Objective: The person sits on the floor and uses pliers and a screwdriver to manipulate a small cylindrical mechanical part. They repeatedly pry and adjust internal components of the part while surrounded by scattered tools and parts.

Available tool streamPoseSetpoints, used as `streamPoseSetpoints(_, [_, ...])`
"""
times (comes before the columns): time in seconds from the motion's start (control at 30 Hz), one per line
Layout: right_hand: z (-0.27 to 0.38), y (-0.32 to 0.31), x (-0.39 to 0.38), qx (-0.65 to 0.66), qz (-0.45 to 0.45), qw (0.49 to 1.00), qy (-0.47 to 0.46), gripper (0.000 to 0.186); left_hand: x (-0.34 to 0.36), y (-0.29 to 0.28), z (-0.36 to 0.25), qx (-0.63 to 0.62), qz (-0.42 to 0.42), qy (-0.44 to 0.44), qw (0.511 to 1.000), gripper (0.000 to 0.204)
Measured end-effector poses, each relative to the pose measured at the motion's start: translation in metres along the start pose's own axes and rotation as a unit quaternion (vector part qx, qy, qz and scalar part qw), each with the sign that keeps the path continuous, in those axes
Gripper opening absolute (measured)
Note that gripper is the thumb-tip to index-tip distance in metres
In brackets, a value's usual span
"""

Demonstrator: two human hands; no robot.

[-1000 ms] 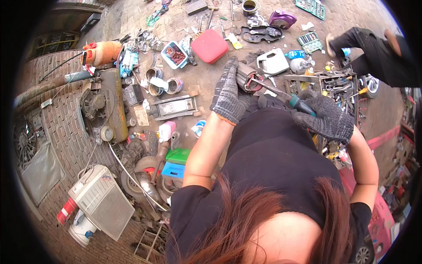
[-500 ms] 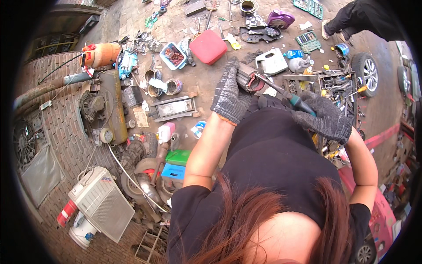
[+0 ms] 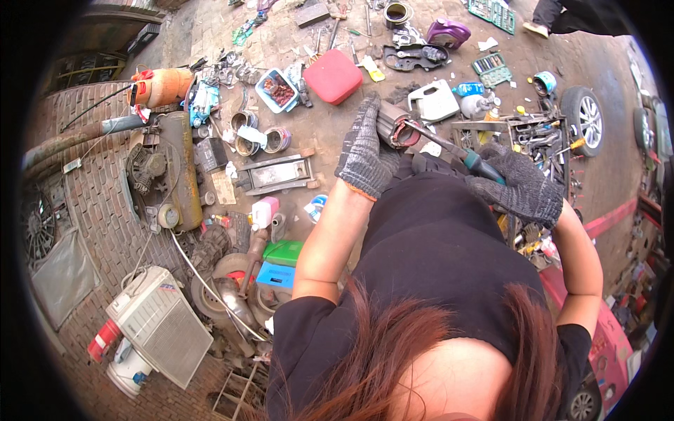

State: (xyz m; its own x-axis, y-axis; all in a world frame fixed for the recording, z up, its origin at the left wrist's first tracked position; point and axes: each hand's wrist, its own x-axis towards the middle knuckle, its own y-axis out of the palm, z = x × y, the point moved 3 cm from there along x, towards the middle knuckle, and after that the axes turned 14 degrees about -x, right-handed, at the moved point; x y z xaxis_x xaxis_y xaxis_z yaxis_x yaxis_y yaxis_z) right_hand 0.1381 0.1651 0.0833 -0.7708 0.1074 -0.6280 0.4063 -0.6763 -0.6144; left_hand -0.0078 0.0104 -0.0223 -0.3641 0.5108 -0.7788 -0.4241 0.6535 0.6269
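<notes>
My left hand (image 3: 367,149), in a grey knitted work glove, is closed around a short ridged metal cylinder (image 3: 390,123). It looks like a motor stator, with reddish winding showing at its open end. My right hand (image 3: 523,186), gloved the same way, grips the teal-and-black handle of a screwdriver (image 3: 481,167). The screwdriver's shaft points up and left, and its tip is at the stator's open end, by the winding. How deep the tip sits I cannot tell. Both hands are held above my lap.
On the ground ahead stand a red plastic stool (image 3: 333,76), a blue tub of small parts (image 3: 277,90) and a white jug (image 3: 434,100). A rack of tools (image 3: 537,140) and a wheel (image 3: 583,121) are at right. Beyond, a person's leg (image 3: 572,17) shows.
The person at the far right has stepped away, so less of their legs shows. My hands, the stator and the screwdriver have hardly moved.
</notes>
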Motion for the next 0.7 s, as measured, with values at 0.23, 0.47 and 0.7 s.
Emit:
streamPoseSetpoints(0.23, [0.001, -0.001, 0.001, -0.009, -0.004, 1.000, -0.017, 0.052, -0.003, -0.002, -0.001, 0.003, 0.020, 0.008, 1.000, 0.044])
streamPoseSetpoints(0.47, [0.003, -0.003, 0.005, -0.045, -0.033, 0.997, -0.060, 0.048, 0.003, -0.008, -0.008, 0.065, 0.041, 0.040, 0.996, 0.041])
streamPoseSetpoints(0.7, [-0.001, 0.009, 0.009, -0.037, -0.050, 0.997, -0.056, 0.038, 0.008, -0.001, -0.009, 0.056, 0.024, 0.066, 0.996, 0.044])
